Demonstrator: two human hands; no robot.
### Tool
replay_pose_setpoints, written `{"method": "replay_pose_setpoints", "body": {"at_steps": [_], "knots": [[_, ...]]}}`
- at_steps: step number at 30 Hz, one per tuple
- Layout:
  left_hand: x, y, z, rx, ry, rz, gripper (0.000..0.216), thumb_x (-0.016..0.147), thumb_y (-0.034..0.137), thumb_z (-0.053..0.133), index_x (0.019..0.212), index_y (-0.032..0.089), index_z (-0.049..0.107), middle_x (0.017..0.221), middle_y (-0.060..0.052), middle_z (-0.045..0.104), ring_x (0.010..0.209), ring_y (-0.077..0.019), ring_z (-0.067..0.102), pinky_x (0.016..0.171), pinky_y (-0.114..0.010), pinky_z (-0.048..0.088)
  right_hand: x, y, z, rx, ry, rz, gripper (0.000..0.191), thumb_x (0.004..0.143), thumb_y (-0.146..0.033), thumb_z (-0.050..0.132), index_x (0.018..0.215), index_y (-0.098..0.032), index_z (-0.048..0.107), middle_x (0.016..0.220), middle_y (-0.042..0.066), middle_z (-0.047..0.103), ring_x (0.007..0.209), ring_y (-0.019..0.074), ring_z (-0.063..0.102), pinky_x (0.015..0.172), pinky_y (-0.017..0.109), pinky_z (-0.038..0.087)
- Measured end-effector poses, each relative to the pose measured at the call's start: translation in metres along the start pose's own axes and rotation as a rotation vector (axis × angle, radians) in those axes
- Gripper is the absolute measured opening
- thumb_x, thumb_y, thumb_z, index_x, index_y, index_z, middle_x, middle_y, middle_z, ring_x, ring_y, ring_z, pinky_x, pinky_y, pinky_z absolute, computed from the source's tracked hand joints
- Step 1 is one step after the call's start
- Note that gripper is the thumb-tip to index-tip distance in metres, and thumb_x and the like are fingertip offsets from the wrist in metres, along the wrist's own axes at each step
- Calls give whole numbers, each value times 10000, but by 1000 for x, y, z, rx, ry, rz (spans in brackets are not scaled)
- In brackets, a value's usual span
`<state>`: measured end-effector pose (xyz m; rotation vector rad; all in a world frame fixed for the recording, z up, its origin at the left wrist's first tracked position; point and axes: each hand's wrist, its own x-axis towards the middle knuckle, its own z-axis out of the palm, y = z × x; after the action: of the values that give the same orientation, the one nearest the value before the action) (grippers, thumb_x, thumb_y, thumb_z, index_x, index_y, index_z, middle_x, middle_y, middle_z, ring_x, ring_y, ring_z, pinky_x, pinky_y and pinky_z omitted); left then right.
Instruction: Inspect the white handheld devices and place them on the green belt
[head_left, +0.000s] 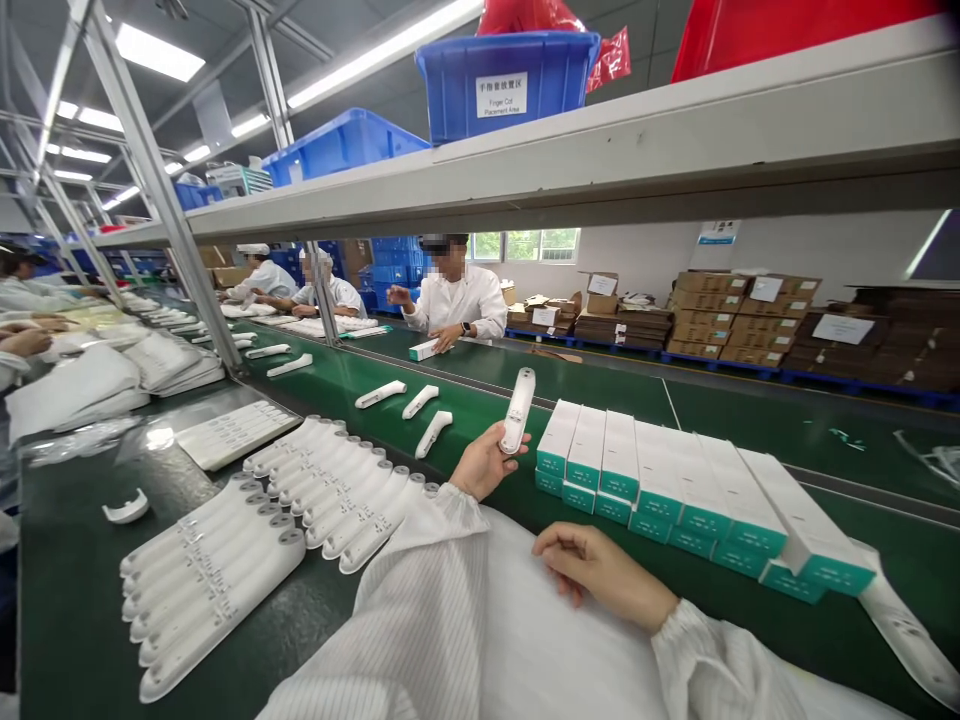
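A white handheld thermometer (518, 410) stands nearly upright in my left hand (484, 462), its lower end between thumb and fingers. My right hand (600, 570) hangs in front of my white smock, fingers loosely bent and apart, with nothing visible in it. Just beyond that hand, white and teal boxes (660, 470) are stacked two high in a row. To the left of my left hand, several white thermometers (433, 434) lie spaced out on the green belt (480, 400). Rows of white casings (217, 570) lie side by side on the dark table at the left.
Overhead runs a shelf (525, 170) with blue bins (510, 90). A metal post (161, 190) stands at the left. Across the belt a co-worker (457, 300) touches a box. One white device (907, 630) lies at the right edge. A curved white piece (126, 508) sits at the left.
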<state>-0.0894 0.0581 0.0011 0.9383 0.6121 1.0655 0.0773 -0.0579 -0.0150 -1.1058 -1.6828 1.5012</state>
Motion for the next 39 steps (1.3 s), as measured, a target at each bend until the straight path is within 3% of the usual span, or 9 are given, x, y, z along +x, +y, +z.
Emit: {"method": "replay_pose_setpoints", "body": {"at_steps": [9,14,18,23,32,36,39], "knots": [[-19,11,32,46,-396,-56,451,806,291,554,1224,207,406,1123,-122,584,952,-200,606,689,-232,461,-18,-39,-34,66,621,-168,421,707,-544,570,936,-192,598,721,21,562,642,145,505,527,252,381],[-28,12,55,90,-591,-114,511,801,303,565,1262,197,372,1127,-139,575,971,-241,600,677,-261,483,-22,-48,-34,101,803,-195,406,716,-512,581,999,-222,580,932,36,603,858,181,540,690,272,431],[-32,6,73,143,-688,-163,589,780,311,598,1304,220,345,1088,-125,584,957,-245,605,696,-293,491,-21,-51,-30,163,785,-272,480,709,-510,589,1088,-222,536,1032,52,584,900,197,542,696,283,460],[-34,-4,85,145,-720,-198,615,774,298,613,1321,249,335,987,-92,618,965,-250,600,726,-318,485,-24,-54,-33,182,712,-223,470,728,-513,565,1093,-219,553,793,20,574,660,151,508,439,210,378],[-34,-9,83,95,-722,-200,608,774,318,609,1310,233,334,1081,-136,598,972,-266,600,723,-331,478,-29,-47,-43,413,484,-262,481,716,-479,613,1131,-245,550,672,-27,486,521,81,381,442,203,352],[-32,-10,82,108,-738,-185,639,752,326,633,1309,236,331,1051,-126,601,968,-268,600,700,-321,486,-28,-45,-42,420,488,-278,456,732,-470,601,1120,-238,538,711,-18,498,543,86,401,458,204,362],[-31,-13,84,185,-708,-139,664,726,310,660,1305,253,340,995,-95,606,937,-250,607,675,-305,492,-27,-44,-41,325,579,-307,415,729,-466,601,1064,-230,532,816,11,539,627,118,468,475,211,384]]}}
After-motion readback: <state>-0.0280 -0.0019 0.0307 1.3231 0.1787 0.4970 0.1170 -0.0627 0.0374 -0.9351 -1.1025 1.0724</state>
